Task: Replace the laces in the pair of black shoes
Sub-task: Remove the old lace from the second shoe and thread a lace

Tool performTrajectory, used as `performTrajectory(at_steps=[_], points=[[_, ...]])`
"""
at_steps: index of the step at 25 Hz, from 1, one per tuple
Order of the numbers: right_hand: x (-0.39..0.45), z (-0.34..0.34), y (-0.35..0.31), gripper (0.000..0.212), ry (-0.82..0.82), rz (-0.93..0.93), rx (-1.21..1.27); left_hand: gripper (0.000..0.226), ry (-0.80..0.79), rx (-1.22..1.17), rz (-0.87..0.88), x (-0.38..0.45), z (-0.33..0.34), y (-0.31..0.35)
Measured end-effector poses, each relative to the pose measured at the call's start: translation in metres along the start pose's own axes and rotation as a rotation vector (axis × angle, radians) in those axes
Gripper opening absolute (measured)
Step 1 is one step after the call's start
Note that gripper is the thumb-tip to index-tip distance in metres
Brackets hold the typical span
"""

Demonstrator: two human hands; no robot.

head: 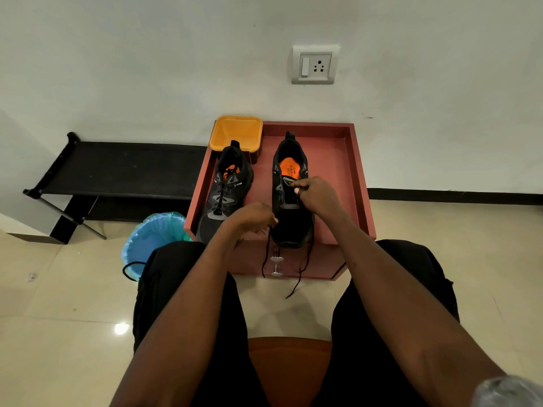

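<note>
Low red cabinet [357,183] w/ raised rim on top, standing on the tiled floor [73,304] against the wall. On its top: 2 black shoes, toes toward the person. Left shoe [224,195] is laced; right shoe [289,212] sits near the front edge, its lace [305,265] hanging over the cabinet front. Yellow tub [236,133] at the back left corner, just behind the left shoe. Bin [152,239] w/ blue liner on the floor beside the cabinet, left side.

Both bare forearms reach forward from the lap, converging a bit. The left hand [252,216] sits lower and nearer, fingers curled in a pinch. The right hand [316,195] is further out, fingers bent, thumb and fingertips pinched together.
</note>
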State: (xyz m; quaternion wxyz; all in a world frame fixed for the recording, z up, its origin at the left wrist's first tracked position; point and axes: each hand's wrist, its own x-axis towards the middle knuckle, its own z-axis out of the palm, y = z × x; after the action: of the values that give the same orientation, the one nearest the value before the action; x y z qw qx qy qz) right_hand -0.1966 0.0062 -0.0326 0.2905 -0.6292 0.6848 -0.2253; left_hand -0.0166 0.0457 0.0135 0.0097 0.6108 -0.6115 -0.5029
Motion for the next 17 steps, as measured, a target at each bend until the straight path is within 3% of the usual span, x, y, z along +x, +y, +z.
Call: performTrajectory(at_steps=[4, 7, 9, 12, 14, 17], points=[[-0.004, -0.002, -0.003, 0.029, 0.0, 0.013, 0.009, 0.014, -0.225, 0.03, -0.061, -0.021, -0.008, -0.008], [-0.008, -0.003, -0.006, 0.031, -0.01, 0.009, -0.031, 0.011, -0.266, 0.089, -0.101, -0.023, -0.007, -0.01], [-0.011, -0.004, -0.01, 0.036, -0.04, -0.009, -0.019, 0.005, -0.22, 0.142, -0.117, -0.019, -0.006, -0.011], [-0.017, -0.008, -0.013, 0.038, 0.013, -0.037, 0.04, 0.019, 0.0, 0.191, -0.077, -0.009, -0.006, -0.012], [-0.023, -0.012, -0.013, 0.008, 0.078, 0.024, 0.008, 0.018, 0.156, 0.074, -0.033, -0.004, -0.005, -0.011], [-0.034, -0.014, -0.011, 0.025, -0.067, 0.169, -0.14, 0.035, 0.186, -0.053, -0.005, 0.001, 0.001, -0.007]])
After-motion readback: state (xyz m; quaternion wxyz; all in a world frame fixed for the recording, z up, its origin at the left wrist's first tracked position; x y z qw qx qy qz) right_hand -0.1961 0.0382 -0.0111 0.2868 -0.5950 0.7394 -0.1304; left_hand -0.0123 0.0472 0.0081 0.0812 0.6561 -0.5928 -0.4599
